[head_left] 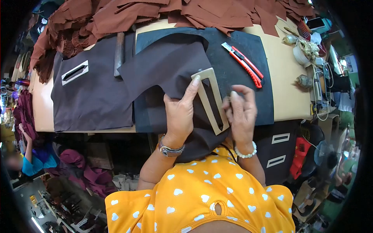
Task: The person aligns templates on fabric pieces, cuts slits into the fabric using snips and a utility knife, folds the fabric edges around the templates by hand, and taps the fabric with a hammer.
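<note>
My left hand (179, 114) pinches a piece of dark brown fabric (167, 64), its thumb pressing on the upper left corner of a cream rectangular frame (210, 110) that lies on the fabric. Through the frame's long opening, dark fabric with a slit shows. Just right of the frame, my right hand (243, 110) has its fingers curled together. What they hold, if anything, is blurred and I cannot make it out. A red box cutter (246, 66), blade partly out, lies on the dark cutting mat (229, 39) beyond my right hand.
Another dark fabric piece with a pale-framed slit (97, 97) lies at left, with a hammer (119, 54) at its edge. Rust-brown fabric scraps (194, 11) heap along the back. Spools and cords (309, 54) crowd the right. A person's arm (27, 143) shows far left.
</note>
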`<state>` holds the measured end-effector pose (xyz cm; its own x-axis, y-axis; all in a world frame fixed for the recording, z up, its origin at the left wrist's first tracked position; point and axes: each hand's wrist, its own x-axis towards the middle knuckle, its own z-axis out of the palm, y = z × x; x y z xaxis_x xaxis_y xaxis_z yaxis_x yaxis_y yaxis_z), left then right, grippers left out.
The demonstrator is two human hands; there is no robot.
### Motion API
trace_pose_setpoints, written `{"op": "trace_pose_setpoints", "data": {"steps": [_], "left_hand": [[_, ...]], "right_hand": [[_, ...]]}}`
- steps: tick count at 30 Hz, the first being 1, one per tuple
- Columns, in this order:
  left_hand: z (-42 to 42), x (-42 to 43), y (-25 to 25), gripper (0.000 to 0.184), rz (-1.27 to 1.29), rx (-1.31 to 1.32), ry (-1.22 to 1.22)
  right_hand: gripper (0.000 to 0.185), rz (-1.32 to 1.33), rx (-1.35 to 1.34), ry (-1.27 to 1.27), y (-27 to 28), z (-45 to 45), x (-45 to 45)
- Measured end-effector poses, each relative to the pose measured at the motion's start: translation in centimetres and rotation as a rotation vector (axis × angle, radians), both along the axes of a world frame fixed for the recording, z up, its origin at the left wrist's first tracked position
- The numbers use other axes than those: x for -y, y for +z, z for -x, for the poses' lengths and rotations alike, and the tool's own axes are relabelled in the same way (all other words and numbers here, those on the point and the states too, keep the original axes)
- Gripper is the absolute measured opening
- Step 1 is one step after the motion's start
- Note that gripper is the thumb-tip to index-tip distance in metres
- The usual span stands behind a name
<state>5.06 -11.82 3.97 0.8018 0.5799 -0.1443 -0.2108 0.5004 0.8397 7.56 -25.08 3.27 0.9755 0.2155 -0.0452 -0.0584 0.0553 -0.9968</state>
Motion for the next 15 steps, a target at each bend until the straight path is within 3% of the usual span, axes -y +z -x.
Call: {"op": "trace_pose_setpoints", "data": {"steps": [3,6,12,15], "left_hand": [[-0.3,-0.5,-0.5,0.021,0.009,0.049,-0.005],[-0.4,-0.5,-0.5,0.021,0.007,0.059,-0.011],[0.0,0.0,0.0,0.021,0.016,0.026,-0.096],[0.4,0.2,0.4,0.021,0.001,0.033,-0.113]], "right_hand": [[0.021,0.811,0.685,-0.268,-2.3,-2.0,3.2],[0.024,1.200,0.892,-0.218,-2.4,-2.7,5.2],[0.029,0.705,1.067,0.076,1.9,-3.6,2.0],[0.028,0.684,1.282,0.197,3.2,-4.5,0.2]]}}
